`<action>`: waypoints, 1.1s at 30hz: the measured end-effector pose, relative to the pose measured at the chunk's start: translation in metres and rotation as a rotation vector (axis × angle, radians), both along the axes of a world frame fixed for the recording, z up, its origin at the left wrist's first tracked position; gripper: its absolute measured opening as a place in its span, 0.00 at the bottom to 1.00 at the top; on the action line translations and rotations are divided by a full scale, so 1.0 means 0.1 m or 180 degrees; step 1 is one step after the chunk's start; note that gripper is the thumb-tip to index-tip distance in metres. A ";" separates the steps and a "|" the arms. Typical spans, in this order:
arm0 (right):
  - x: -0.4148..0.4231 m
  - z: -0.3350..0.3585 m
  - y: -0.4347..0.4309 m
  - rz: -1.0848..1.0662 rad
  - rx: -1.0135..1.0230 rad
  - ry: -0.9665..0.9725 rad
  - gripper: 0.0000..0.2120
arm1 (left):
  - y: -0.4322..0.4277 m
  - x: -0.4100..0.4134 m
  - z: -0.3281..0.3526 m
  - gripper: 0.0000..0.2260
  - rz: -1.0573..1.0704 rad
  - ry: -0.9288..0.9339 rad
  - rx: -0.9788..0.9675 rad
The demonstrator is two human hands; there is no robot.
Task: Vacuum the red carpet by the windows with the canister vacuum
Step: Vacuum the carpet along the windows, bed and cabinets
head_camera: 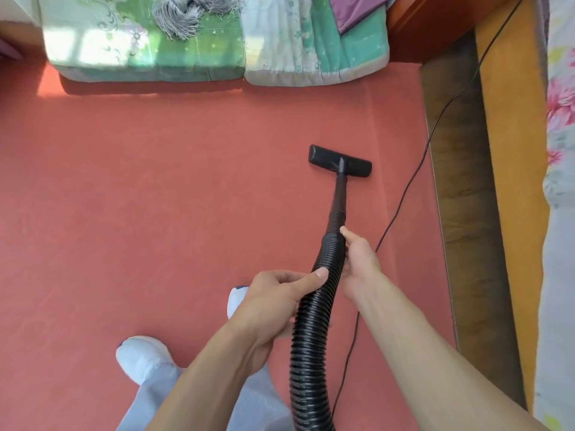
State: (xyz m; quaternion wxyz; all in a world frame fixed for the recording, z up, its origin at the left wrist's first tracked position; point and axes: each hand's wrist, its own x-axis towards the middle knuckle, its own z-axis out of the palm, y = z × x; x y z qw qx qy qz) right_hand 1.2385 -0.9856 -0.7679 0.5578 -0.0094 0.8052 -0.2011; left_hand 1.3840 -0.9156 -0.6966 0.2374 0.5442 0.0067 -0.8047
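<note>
The red carpet (155, 181) fills most of the view. On it, right of the middle, the black floor head (340, 161) of the vacuum lies flat, its long side turned across the view. A stiff black tube (339, 197) slants up from the head to a ribbed black hose (308, 353), which bends down and runs out at the bottom edge.

Both hands grip the hose, one on each side of it and near each other. The right hand (357, 262) holds the top of the hose, a fingertip reaching the collar of the tube. The left hand (280, 303) holds it just below, thumb laid across the ribs.

A thin black cord (401, 200) trails over the carpet on the right, beside a wooden bed frame (510, 150) with flowered bedding (560, 119).

At the far edge of the carpet two cushions sit touching. The green cushion (140, 42) carries grey tassels (183, 14); the pale cushion (311, 51) carries a purple cloth (354, 10).

A foot in a white sock (140, 356) stands on the carpet at the lower left.
</note>
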 end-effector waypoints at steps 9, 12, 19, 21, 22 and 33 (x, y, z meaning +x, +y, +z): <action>-0.22 0.32 0.12 0.0452 -0.0073 -0.0258 0.19 | -0.01 -0.16 0.09 0.22 -0.0311 0.0209 0.0072; -0.21 0.41 0.18 0.0609 -0.0111 -0.0030 0.16 | 0.06 -0.23 0.12 0.23 -0.0253 0.0275 0.0063; -0.18 0.78 0.59 0.0795 0.0087 -0.0070 0.13 | 0.40 0.03 0.20 0.19 -0.0742 0.1202 0.0027; -0.09 0.75 0.62 0.0677 0.0003 -0.0046 0.15 | 0.41 0.12 0.17 0.16 -0.0731 0.1218 -0.0100; -0.04 0.70 0.60 0.0593 -0.0042 -0.0023 0.16 | 0.39 0.14 0.16 0.15 -0.0718 0.1159 -0.0177; 0.38 0.48 0.47 0.0769 -0.0467 0.0260 0.15 | 0.59 0.34 -0.04 0.26 -0.0238 0.0933 -0.0324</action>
